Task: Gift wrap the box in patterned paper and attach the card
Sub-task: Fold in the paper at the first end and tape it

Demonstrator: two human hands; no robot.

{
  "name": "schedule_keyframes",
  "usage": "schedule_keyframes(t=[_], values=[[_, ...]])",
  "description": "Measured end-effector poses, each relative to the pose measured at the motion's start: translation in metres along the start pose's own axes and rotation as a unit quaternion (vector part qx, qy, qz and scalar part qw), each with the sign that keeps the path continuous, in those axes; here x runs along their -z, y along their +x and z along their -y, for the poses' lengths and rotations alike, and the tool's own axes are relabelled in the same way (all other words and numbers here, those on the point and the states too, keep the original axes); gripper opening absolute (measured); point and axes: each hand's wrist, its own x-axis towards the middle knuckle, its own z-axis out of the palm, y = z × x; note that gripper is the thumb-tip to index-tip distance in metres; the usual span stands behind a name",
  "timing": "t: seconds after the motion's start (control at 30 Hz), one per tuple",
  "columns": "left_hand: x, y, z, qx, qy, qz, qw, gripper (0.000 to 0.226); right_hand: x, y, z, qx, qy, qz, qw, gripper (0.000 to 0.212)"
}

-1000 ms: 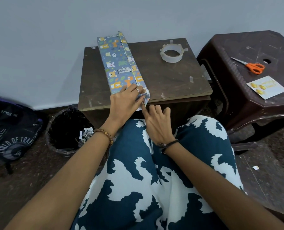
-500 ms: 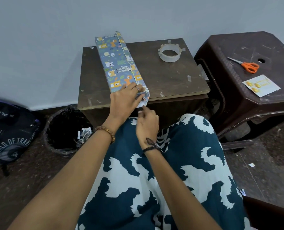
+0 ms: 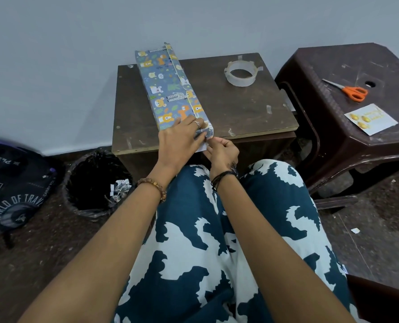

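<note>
A long box (image 3: 168,89) wrapped in blue paper with cartoon animals lies on the small wooden table (image 3: 240,113), its near end at the table's front edge. My left hand (image 3: 180,141) rests flat on that near end, pressing the paper down. My right hand (image 3: 221,152) is just below it at the table's edge, fingers curled, pinching the white flap of paper that hangs from the end of the box. The white card (image 3: 371,118) with yellow shapes lies on the brown plastic stool (image 3: 333,136) at the right.
A roll of clear tape (image 3: 241,73) sits on the table's far right part. Orange-handled scissors (image 3: 350,90) lie on the stool above the card. A black bin (image 3: 98,183) and a dark backpack (image 3: 12,185) stand on the floor at the left. My patterned lap fills the foreground.
My right hand has risen from my lap to the box's near end and now pinches the paper flap. My left hand has stayed pressed on the box.
</note>
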Motion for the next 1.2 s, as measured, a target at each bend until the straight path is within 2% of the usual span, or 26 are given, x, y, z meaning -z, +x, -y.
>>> schedule_keyframes(t=[0.23,0.33,0.57,0.73,0.93,1.07,1.2], values=[[0.000,-0.001,0.000,-0.003,0.015,-0.001,1.000,0.020,-0.011,-0.001,-0.007,0.025,0.012,-0.054,0.998,0.024],[-0.003,-0.002,-0.001,-0.016,0.077,-0.001,0.997,0.018,-0.007,-0.003,-0.006,0.002,0.061,-0.030,0.998,0.024],[-0.019,-0.004,-0.001,-0.081,0.177,-0.071,0.978,0.012,0.001,-0.006,0.002,-0.054,0.147,0.025,0.987,0.029],[-0.022,-0.005,0.000,-0.094,0.138,-0.068,0.984,0.012,0.005,-0.006,0.009,-0.068,0.166,0.051,0.982,0.037],[-0.007,-0.006,-0.002,-0.057,0.082,-0.035,0.994,0.008,0.003,-0.004,0.020,-0.069,0.165,0.076,0.981,0.043],[0.001,-0.008,0.004,-0.057,0.021,0.020,0.998,0.025,0.003,-0.005,0.021,-0.056,0.156,0.084,0.983,0.044],[0.009,-0.006,0.001,-0.058,0.031,0.038,0.997,0.037,0.010,-0.004,0.019,-0.016,0.125,0.096,0.987,0.041]])
